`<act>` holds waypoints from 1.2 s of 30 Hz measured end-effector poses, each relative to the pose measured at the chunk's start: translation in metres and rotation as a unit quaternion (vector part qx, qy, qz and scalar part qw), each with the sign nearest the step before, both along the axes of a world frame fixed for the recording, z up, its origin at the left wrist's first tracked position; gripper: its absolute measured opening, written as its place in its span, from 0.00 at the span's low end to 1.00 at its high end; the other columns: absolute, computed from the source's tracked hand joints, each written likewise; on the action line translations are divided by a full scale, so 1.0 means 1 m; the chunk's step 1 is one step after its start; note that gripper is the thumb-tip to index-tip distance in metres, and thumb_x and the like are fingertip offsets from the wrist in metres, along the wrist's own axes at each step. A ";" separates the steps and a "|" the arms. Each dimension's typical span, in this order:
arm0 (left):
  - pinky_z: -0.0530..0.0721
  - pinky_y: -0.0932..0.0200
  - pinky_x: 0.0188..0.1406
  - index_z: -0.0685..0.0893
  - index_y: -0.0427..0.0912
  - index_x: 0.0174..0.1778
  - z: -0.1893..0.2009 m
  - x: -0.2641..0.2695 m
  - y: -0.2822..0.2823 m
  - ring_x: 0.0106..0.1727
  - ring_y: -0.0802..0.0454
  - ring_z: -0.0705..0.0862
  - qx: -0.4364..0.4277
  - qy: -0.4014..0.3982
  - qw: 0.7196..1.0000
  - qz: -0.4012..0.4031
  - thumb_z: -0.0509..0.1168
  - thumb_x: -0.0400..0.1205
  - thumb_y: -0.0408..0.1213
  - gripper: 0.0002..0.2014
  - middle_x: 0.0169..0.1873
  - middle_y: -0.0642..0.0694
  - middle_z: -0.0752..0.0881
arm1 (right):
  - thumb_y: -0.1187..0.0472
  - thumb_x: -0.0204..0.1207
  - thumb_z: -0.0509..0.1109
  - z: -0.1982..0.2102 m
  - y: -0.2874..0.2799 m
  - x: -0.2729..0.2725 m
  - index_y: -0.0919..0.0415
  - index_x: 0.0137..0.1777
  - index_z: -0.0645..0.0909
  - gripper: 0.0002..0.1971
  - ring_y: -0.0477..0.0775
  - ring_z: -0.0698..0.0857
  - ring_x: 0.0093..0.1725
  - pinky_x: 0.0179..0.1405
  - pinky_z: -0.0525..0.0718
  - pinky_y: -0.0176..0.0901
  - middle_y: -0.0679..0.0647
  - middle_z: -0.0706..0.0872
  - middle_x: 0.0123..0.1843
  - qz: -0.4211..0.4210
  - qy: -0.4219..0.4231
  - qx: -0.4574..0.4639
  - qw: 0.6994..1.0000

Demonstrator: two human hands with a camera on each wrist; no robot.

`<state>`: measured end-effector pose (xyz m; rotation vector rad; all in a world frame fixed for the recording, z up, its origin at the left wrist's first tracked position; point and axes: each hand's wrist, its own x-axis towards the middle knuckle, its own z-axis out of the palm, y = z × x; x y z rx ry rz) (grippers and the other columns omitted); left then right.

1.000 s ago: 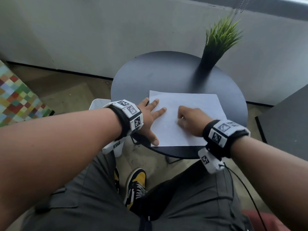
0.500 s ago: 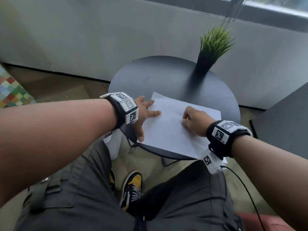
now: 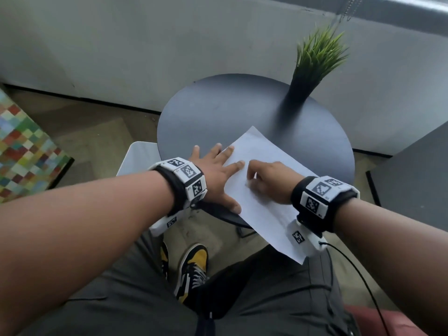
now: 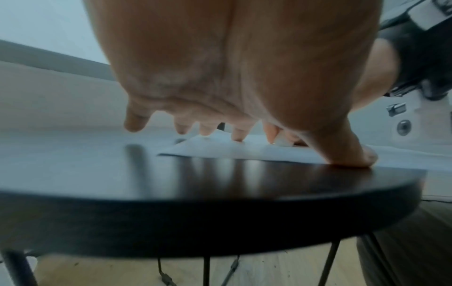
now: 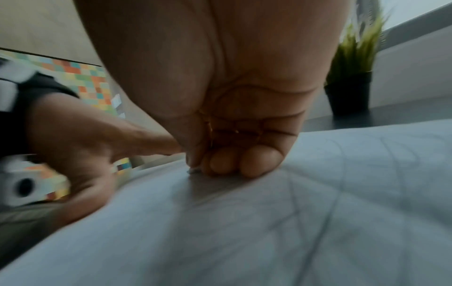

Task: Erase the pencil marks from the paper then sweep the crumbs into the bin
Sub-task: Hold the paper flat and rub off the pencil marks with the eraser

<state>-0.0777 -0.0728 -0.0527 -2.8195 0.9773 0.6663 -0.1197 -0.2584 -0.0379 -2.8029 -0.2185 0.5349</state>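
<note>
A white sheet of paper (image 3: 260, 214) lies askew on the round black table (image 3: 218, 112), its near corner hanging past the front edge. Faint pencil lines (image 5: 362, 154) show on it in the right wrist view. My left hand (image 3: 218, 166) lies flat with fingers spread. Its thumb and two fingers press the sheet's left edge, and the rest lie on the table. My right hand (image 3: 264, 178) is curled, knuckles down on the paper. Its thumb and fingers pinch a small pale eraser (image 5: 193, 171) against the sheet, and the eraser is almost wholly hidden.
A potted grass plant (image 3: 312, 69) stands at the table's back right. A white bin (image 3: 135, 158) sits on the floor left of the table, by my left wrist. My knees and a yellow-black shoe (image 3: 194, 267) are below the front edge. A dark cabinet (image 3: 417, 170) stands at the right.
The paper has turned clockwise and its near corner has slid off the table's front edge. My right hand has moved left, close to the left hand's fingertips.
</note>
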 end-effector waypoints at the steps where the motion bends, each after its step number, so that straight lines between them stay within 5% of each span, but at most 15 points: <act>1: 0.46 0.25 0.78 0.41 0.66 0.83 0.002 0.002 0.000 0.86 0.43 0.38 0.002 -0.006 1.000 0.001 0.60 0.58 0.85 0.61 0.86 0.50 0.38 | 0.52 0.79 0.64 0.000 -0.004 0.008 0.51 0.51 0.75 0.05 0.60 0.81 0.51 0.52 0.81 0.51 0.54 0.85 0.50 -0.033 -0.014 -0.001 0.999; 4: 0.52 0.31 0.79 0.44 0.67 0.84 0.008 0.003 -0.002 0.85 0.42 0.47 0.013 -0.024 1.000 -0.004 0.63 0.58 0.83 0.60 0.86 0.46 0.46 | 0.54 0.79 0.62 -0.001 -0.009 0.016 0.55 0.50 0.73 0.06 0.63 0.80 0.48 0.46 0.80 0.51 0.57 0.84 0.46 -0.068 -0.060 -0.023 0.996; 9: 0.47 0.26 0.79 0.41 0.67 0.84 0.013 0.007 -0.003 0.86 0.40 0.43 0.042 -0.006 0.999 -0.019 0.67 0.60 0.79 0.61 0.87 0.48 0.41 | 0.59 0.78 0.63 0.001 0.014 -0.005 0.53 0.54 0.76 0.06 0.55 0.77 0.42 0.45 0.78 0.47 0.45 0.79 0.37 0.133 0.014 -0.014 0.991; 13: 0.44 0.21 0.77 0.39 0.67 0.84 0.014 0.011 -0.008 0.86 0.38 0.38 0.062 0.009 0.998 -0.018 0.68 0.60 0.78 0.63 0.87 0.50 0.38 | 0.55 0.78 0.62 -0.002 0.000 0.021 0.54 0.48 0.74 0.04 0.61 0.81 0.45 0.44 0.80 0.49 0.54 0.83 0.42 -0.013 -0.062 -0.017 0.998; 18: 0.46 0.21 0.77 0.36 0.68 0.83 0.017 0.015 -0.010 0.86 0.38 0.37 0.081 0.029 0.996 -0.009 0.71 0.58 0.77 0.65 0.86 0.52 0.34 | 0.59 0.80 0.62 0.002 0.018 -0.004 0.57 0.53 0.76 0.05 0.57 0.77 0.40 0.44 0.77 0.47 0.51 0.80 0.39 0.153 0.006 -0.008 0.988; 23: 0.50 0.21 0.76 0.36 0.70 0.82 0.016 0.018 -0.012 0.86 0.36 0.38 0.084 0.023 0.996 -0.011 0.71 0.58 0.76 0.64 0.86 0.54 0.34 | 0.56 0.80 0.60 0.000 -0.002 0.018 0.56 0.50 0.72 0.05 0.64 0.82 0.45 0.44 0.82 0.53 0.57 0.84 0.42 0.008 -0.073 -0.026 0.997; 28: 0.50 0.23 0.78 0.35 0.68 0.83 0.016 0.018 -0.013 0.85 0.33 0.38 0.077 0.027 0.997 -0.012 0.73 0.60 0.75 0.65 0.86 0.52 0.34 | 0.60 0.79 0.63 0.004 0.018 -0.012 0.55 0.51 0.74 0.03 0.57 0.75 0.39 0.43 0.78 0.49 0.51 0.79 0.38 0.166 0.018 -0.005 0.986; 33: 0.53 0.23 0.76 0.36 0.70 0.83 0.017 0.017 -0.018 0.85 0.31 0.39 0.086 0.022 0.996 -0.006 0.74 0.61 0.73 0.64 0.86 0.49 0.34 | 0.57 0.81 0.59 0.001 -0.002 0.015 0.58 0.52 0.72 0.05 0.63 0.79 0.45 0.42 0.78 0.50 0.58 0.80 0.43 -0.018 -0.067 -0.056 0.996; 36: 0.54 0.21 0.75 0.35 0.74 0.81 0.019 0.019 -0.023 0.84 0.26 0.38 0.107 0.033 0.994 -0.004 0.75 0.57 0.73 0.65 0.85 0.46 0.32 | 0.59 0.81 0.59 0.001 0.018 -0.010 0.58 0.56 0.70 0.07 0.62 0.78 0.43 0.43 0.79 0.52 0.58 0.80 0.42 0.091 -0.020 -0.034 0.995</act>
